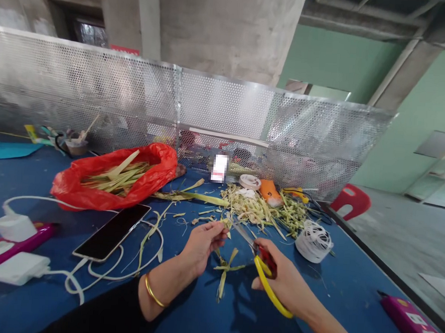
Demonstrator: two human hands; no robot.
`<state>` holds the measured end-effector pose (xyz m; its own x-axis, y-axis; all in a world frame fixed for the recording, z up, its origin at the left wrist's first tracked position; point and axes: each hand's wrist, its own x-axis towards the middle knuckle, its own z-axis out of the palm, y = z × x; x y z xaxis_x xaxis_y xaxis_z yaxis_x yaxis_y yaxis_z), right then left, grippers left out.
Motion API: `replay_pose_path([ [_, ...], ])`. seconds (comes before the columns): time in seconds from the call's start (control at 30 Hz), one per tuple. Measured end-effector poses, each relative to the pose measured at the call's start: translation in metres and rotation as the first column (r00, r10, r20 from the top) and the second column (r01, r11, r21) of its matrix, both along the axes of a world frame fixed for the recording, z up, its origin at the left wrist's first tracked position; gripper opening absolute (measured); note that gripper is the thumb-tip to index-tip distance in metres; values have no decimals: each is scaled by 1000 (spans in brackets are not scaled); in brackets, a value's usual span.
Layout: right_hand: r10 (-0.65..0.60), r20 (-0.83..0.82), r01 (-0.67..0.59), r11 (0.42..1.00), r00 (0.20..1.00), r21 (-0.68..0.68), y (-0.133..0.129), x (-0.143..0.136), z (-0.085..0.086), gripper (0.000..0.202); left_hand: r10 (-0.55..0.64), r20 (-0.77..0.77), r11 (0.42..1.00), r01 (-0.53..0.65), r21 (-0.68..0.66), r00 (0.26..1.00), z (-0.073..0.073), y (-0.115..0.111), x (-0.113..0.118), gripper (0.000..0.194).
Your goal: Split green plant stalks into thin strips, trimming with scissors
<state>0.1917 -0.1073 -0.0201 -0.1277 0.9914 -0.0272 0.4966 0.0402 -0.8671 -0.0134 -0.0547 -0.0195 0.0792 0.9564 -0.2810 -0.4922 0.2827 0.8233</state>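
My left hand [204, 243] pinches a small piece of pale green leaf strip [227, 224] between thumb and fingers. In my right hand [285, 278] is a pair of scissors [270, 285] with yellow and red handles; the blades point up and left, their tips close to the leaf strip. Below the hands a knotted leaf piece [223, 273] with several strips sticking out lies on the blue table. A heap of leaf scraps [252, 208] is spread just beyond the scissors.
A red plastic bag [68, 182] of long leaf strips stands at left, behind a charging phone [113, 232] with white cables. Plugs sit in a purple power strip [39, 233]. At right are a white strap roll [314, 242] and another purple strip [412, 319]. A perforated metal screen [226, 101] backs the table.
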Motion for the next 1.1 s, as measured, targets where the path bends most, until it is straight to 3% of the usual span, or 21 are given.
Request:
replay_pose_path([
  [0.3, 1, 197, -14, 998, 980, 67, -9, -7, 6, 61, -46, -16, 999, 46, -5, 999, -1, -5, 6, 8],
  [0.63, -10, 246, -11, 996, 969, 87, -11, -10, 1, 70, -23, 7, 1000, 23, -21, 1000, -4, -3, 5, 9],
  [0.9, 21, 279, -72, 982, 960, 176, -11, -8, 0, 51, -102, -82, 992, 108, 68, 991, -3, -10, 9, 19],
  [1.1, 41, 278, -106, 969, 960, 223, -11, -6, -4, 52, -123, -83, 988, 130, 80, 989, -3, -12, 10, 23],
])
